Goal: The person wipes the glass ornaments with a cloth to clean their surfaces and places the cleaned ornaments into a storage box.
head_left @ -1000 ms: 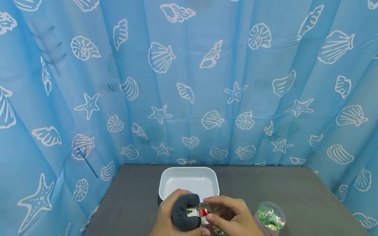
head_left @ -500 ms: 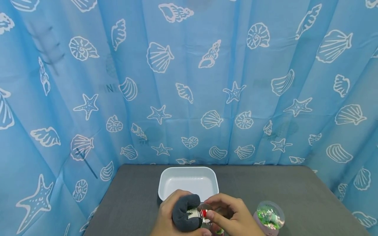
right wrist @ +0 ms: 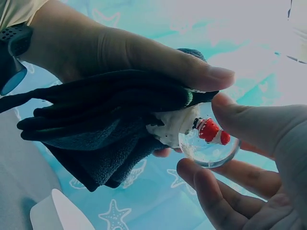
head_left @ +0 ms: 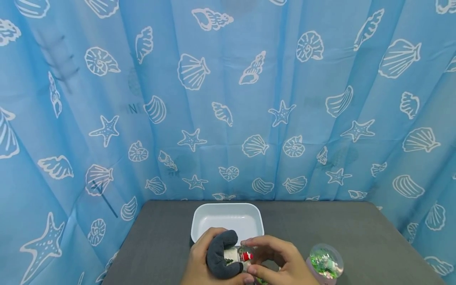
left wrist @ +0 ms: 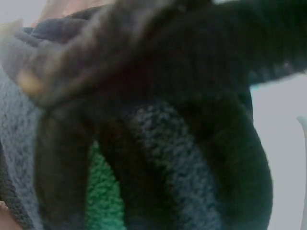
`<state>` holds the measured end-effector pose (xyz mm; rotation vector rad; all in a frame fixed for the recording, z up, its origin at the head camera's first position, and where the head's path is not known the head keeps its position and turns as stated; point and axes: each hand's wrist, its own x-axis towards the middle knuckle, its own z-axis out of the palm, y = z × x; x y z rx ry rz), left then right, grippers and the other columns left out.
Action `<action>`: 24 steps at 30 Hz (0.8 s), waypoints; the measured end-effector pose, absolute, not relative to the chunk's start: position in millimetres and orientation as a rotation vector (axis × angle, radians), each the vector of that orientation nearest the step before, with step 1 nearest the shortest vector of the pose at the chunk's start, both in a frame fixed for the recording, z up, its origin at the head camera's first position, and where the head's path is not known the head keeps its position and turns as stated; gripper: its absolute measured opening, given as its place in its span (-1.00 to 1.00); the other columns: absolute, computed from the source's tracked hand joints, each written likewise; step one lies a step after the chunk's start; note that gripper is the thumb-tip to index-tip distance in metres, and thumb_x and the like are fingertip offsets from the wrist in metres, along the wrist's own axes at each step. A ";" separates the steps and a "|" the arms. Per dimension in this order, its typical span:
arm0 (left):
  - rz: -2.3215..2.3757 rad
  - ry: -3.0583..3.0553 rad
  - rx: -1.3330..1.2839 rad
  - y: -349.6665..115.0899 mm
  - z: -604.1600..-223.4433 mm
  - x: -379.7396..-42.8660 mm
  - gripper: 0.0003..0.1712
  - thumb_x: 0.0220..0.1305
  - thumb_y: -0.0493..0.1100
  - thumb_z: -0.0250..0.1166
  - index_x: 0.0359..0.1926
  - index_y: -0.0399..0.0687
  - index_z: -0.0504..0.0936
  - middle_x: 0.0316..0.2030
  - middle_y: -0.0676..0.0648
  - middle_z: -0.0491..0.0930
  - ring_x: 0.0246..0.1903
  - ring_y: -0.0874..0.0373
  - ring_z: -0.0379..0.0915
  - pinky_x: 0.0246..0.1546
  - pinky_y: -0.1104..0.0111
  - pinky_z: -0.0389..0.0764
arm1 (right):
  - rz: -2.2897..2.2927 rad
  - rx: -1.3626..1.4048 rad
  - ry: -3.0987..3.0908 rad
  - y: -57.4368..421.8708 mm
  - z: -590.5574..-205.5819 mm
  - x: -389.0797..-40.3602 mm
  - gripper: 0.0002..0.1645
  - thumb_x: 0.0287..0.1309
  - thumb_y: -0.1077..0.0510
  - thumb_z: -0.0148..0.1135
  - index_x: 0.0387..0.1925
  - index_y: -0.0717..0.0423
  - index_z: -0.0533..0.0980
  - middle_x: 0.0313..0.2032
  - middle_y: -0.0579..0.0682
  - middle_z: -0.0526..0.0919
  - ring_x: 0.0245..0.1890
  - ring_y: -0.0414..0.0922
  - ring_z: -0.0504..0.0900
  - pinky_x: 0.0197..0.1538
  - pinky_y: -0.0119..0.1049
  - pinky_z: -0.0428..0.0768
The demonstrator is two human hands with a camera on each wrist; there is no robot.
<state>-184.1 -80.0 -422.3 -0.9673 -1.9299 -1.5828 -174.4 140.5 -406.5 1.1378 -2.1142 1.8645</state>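
In the head view, my left hand grips a folded dark grey cloth wrapped round the white base of a small snow globe. Fingers and thumb of my right hand pinch the clear dome, which points to the right. Seen from the right wrist, a red-and-white figure lies sideways inside the dome, and the cloth hangs in loose folds under my left thumb. Dark fabric fills most of the left wrist view, with a green strip showing between folds.
A white rectangular tray stands just beyond my hands on the grey table. Right of my right hand is a second snow globe with green contents and a pink base. A colourful item is mostly hidden below my right hand. A blue shell-patterned curtain hangs behind.
My right fingers have shifted slightly on the dome, and the globe has turned a little. My left hand keeps its grip on the cloth. Tray and second globe stay put.
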 end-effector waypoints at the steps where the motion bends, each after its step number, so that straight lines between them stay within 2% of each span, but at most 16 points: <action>1: -1.592 -1.929 -0.975 -79.9 -422.2 -184.0 -0.17 -0.15 -0.11 0.64 0.18 -0.02 0.46 -0.07 0.02 0.57 -0.16 0.17 0.59 -0.11 0.31 0.66 | 1.853 1.163 -2.095 140.7 -406.4 -174.6 -0.47 0.17 0.49 0.21 0.18 0.22 0.46 0.01 0.07 0.66 -0.28 -0.11 0.72 -0.31 -0.21 0.74; 6: -1.627 -1.925 -0.997 -79.8 -422.4 -184.2 -0.16 -0.16 -0.14 0.64 0.18 -0.04 0.44 -0.06 0.00 0.57 -0.15 0.15 0.60 -0.10 0.31 0.67 | 1.798 1.269 -2.000 142.4 -407.1 -177.1 -0.38 0.08 0.56 0.23 0.21 0.28 0.42 0.13 0.16 0.60 -0.07 -0.08 0.71 -0.19 -0.19 0.75; 11: -1.664 -1.955 -0.991 -81.2 -422.9 -184.9 -0.15 -0.13 -0.14 0.63 0.21 -0.03 0.43 -0.03 -0.01 0.58 -0.15 0.13 0.61 -0.11 0.30 0.68 | 1.777 1.334 -1.926 144.6 -409.4 -179.5 -0.36 0.01 0.61 0.25 0.17 0.29 0.44 0.16 0.22 0.55 0.15 -0.03 0.61 0.01 -0.20 0.71; 18: -1.806 -2.000 -1.004 -82.6 -421.4 -184.2 -0.17 -0.08 -0.21 0.60 0.23 -0.02 0.41 0.00 -0.05 0.58 -0.13 0.07 0.62 -0.08 0.27 0.68 | 1.724 1.441 -1.806 143.5 -410.6 -182.9 -0.34 -0.09 0.70 0.22 0.09 0.28 0.48 0.18 0.25 0.52 0.20 -0.01 0.55 0.15 -0.27 0.63; 24: -1.924 -1.984 -1.063 -82.2 -420.6 -184.5 -0.21 -0.01 -0.30 0.54 0.25 -0.07 0.39 0.03 -0.09 0.58 -0.06 0.04 0.61 -0.03 0.23 0.67 | 1.619 1.541 -1.631 136.4 -409.4 -187.2 -0.44 -0.22 0.75 0.18 -0.17 0.28 0.55 0.14 0.30 0.51 0.18 0.07 0.51 0.28 -0.20 0.54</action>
